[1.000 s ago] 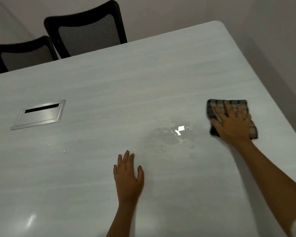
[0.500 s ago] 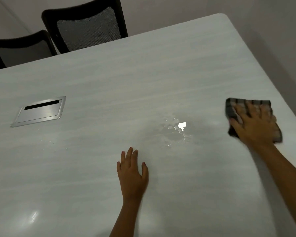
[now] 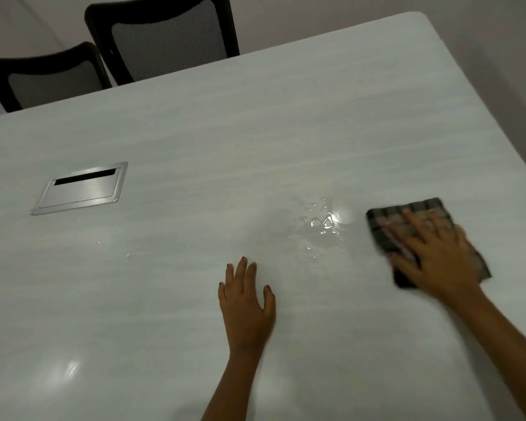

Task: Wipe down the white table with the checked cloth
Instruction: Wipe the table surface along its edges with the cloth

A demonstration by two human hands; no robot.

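at about 3 o'clock on the white table, the checked cloth lay flat under the right hand, whose straight, spread fingers pressed it down. a small water puddle sat just off the cloth's 9 o'clock side. the left hand rested flat, fingers straight, near 6 o'clock. a metal cable hatch lay at 9 o'clock, and two black chairs stood at 11.

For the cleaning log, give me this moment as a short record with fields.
surface: white table
tool: checked cloth, flat on the table
wiping: right hand presses flat on the cloth
bracing: left hand rests flat on bare table
spill: water puddle, unwiped, just left of the cloth
other: metal hatch; black chairs behind
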